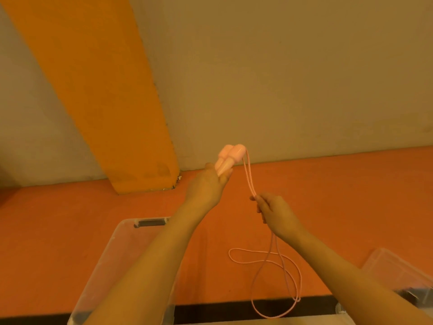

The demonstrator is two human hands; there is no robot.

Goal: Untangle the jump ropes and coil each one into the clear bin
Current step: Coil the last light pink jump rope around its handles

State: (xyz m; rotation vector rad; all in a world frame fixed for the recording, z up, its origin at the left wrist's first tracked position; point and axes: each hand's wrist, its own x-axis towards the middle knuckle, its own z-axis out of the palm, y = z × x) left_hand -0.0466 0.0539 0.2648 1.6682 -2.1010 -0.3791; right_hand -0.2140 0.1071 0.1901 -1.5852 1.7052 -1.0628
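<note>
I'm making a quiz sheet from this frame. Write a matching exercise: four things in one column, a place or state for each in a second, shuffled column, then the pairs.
Column one:
1. pink handles
2. left hand
3. right hand
4. clear bin

Column two:
A. pinches the doubled rope below the handles
B. stands on the orange floor under the left forearm
C. held side by side, tops up
D. grips both handles from below

Pairs: 1-C, 2-D, 3-A, 4-B

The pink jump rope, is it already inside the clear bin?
No, the left hand holds the pink jump rope by its handles, the right hand grips its cord, and the loops hang beside the clear bin.
</note>
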